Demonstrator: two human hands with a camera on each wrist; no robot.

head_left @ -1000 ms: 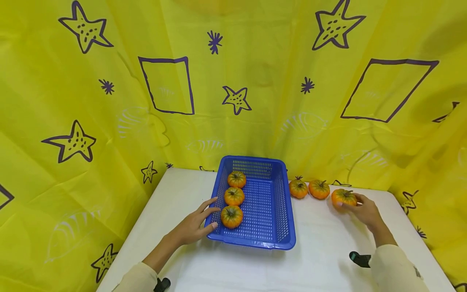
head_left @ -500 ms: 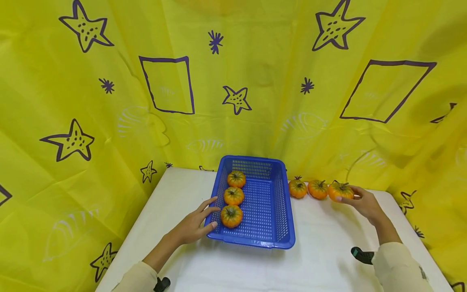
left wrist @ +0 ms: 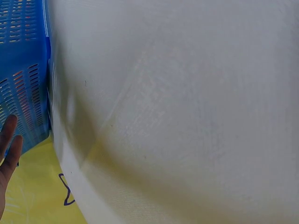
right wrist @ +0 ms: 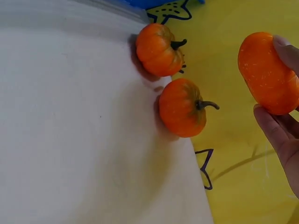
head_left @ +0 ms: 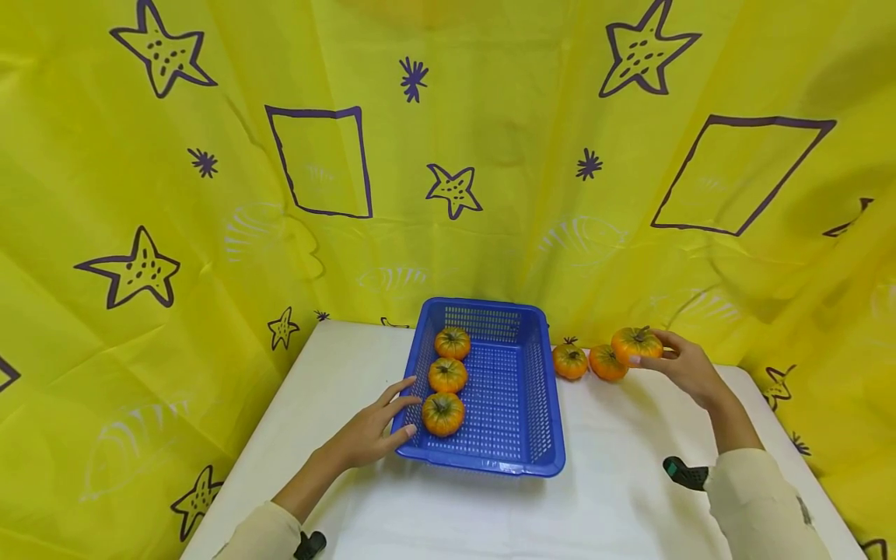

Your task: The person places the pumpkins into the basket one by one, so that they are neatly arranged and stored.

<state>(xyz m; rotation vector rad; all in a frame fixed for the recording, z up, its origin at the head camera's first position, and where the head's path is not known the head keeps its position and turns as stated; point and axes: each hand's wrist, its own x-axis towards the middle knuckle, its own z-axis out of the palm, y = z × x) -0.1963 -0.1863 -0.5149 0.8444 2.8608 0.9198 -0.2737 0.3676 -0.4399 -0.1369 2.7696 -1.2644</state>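
Note:
My right hand grips a small orange pumpkin between thumb and fingers, raised above the table at the back right. In the right wrist view the held pumpkin shows its smooth orange side. Two more pumpkins, one nearer the basket and one partly covered by the held one, sit at the table's back edge. My left hand lies with spread, relaxed fingers at the left rim of a blue plastic basket. Inside it, three pumpkins form a row along the left side.
A white-covered table bears everything. Yellow curtain printed with starfish hangs close behind and on both sides. Dark wrist straps' ends show by each sleeve, one at the right.
My right hand has lifted the pumpkin off the table and carried it up and left, over the neighbouring pumpkin. The left hand and basket have hardly moved.

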